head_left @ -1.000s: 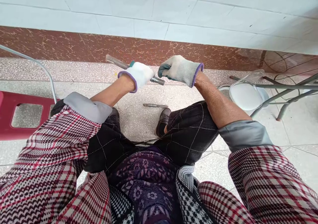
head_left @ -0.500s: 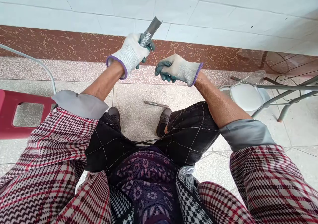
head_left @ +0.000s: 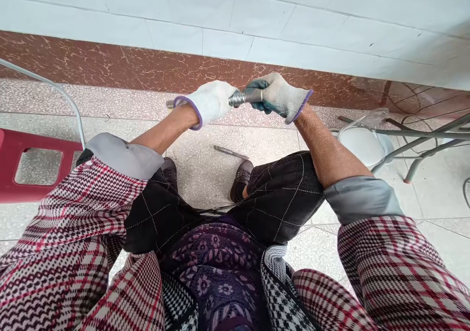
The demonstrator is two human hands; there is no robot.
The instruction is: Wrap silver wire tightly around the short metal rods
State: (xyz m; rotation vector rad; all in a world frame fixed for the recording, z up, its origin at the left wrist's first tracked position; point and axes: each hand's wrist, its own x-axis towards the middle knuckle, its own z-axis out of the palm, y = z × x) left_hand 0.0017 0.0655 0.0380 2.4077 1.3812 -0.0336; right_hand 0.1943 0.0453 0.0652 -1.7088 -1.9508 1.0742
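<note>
1. The left hand (head_left: 209,101), in a white knit glove with a purple cuff, is closed in a fist around the metal rod (head_left: 251,96). One end of the rod pokes out past the wrist.
2. The right hand (head_left: 281,97), in a grey glove with dark green fingers, is wrapped round the other end of the metal rod, fingers curled over it.
3. The metal rod is held roughly level in the air, out in front of the knees, with both hands gripping it. A tight wire coil (head_left: 238,98) wraps it in the short gap between the gloves.
4. Below the metal rod, a short metal bar (head_left: 229,152) lies on the speckled floor (head_left: 198,169), near the toe of a dark shoe (head_left: 241,177).
5. Far to the left of the metal rod and lower stands a red stool (head_left: 14,172). A thin grey tube (head_left: 55,88) curves down towards it.
6. To the right of the metal rod sits a white bucket (head_left: 362,142), with the grey bars of a metal frame (head_left: 422,137) crossing just above it.
7. Behind the metal rod runs a brown marbled wall band (head_left: 110,66), with white tiles above it.
</note>
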